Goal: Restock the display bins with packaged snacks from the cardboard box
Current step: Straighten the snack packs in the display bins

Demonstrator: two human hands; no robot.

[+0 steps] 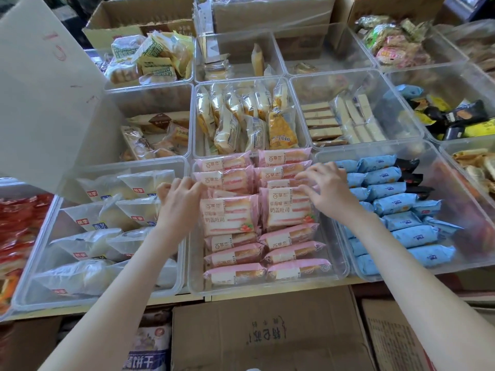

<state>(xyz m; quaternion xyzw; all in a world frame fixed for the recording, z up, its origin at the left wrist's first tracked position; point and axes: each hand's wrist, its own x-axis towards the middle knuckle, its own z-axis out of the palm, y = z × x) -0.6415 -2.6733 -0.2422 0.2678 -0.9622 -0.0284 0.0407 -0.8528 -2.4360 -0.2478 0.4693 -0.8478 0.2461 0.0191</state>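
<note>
Pink snack packs [257, 210] fill the middle bin [195, 279]; both hands, left [179, 202] and right [329, 191], spread-fingered, touch them, gripping nothing

Both forearms are bare, left grip [180, 200] and right grip [330, 189] ungloved.

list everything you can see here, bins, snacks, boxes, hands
clear plastic bins: about a dozen, transparent, in a grid on the counter
pink snack packs: around fifteen, pink and white, two columns in the near centre bin
blue snack packs: many, light blue, near right bin
black packs: a few, behind the blue ones in the same bin
white pouches: several, white, near left bin
yellow packs: many, yellow and clear, bin behind the pink one
wafer bars: two stacks, tan and cream, middle right bin
red packs: many, far left
cardboard box: brown, closed, below the counter
left hand: on the pink packs' left edge
right hand: fingers spread on the pink packs
</note>
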